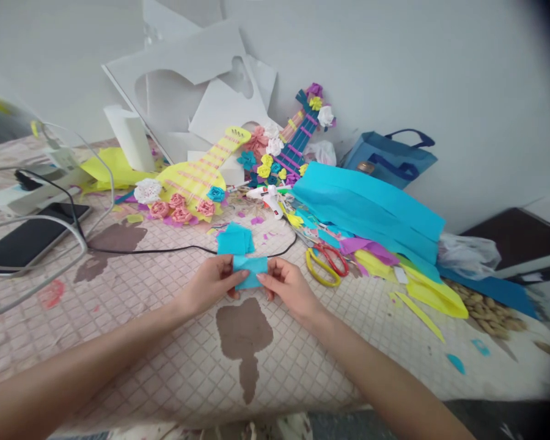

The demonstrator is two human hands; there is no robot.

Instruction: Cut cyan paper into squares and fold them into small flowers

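Your left hand (pixel 217 281) and right hand (pixel 288 282) are pinching opposite edges of a turquoise paper piece (pixel 253 266), thumbs on top, above the near part of the tabletop (pixel 311 366). Paper flowers (pixel 181 214) are already decorating the yellow guitar shape (pixel 190 174); this piece and the paper stack (pixel 231 239) just behind are apparently awaiting shaping. Your piece is looking thin, roughly rectangular and mostly flat.

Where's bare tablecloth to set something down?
Between the forearms, beside the brown stain; also right of the right forearm, up to the yellow strip. It is crowded from the glue gun across to the nuts, and behind the phone.
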